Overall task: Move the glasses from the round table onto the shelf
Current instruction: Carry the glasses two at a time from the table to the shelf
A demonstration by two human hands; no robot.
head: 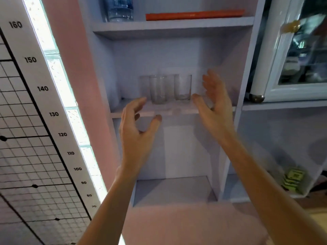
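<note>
Hovering before the glasses [158, 90], both hands [138, 128] [215, 106] are empty, fingers loosely spread.

Clear glasses [158, 90] upright in row on middle shelf [173, 110]. Left hand [136, 126] and right hand [215, 105] raised before shelf edge, fingers spread, holding nothing. Upper shelf: water bottle [118, 9], flat orange object [194, 15]. Height chart [42, 89] at left.

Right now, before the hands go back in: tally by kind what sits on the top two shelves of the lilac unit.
Clear drinking glasses: 3 (motion blur; a fourth may stand behind them)
Clear plastic water bottle: 1
Flat orange book-like slab: 1
Total: 5
</note>
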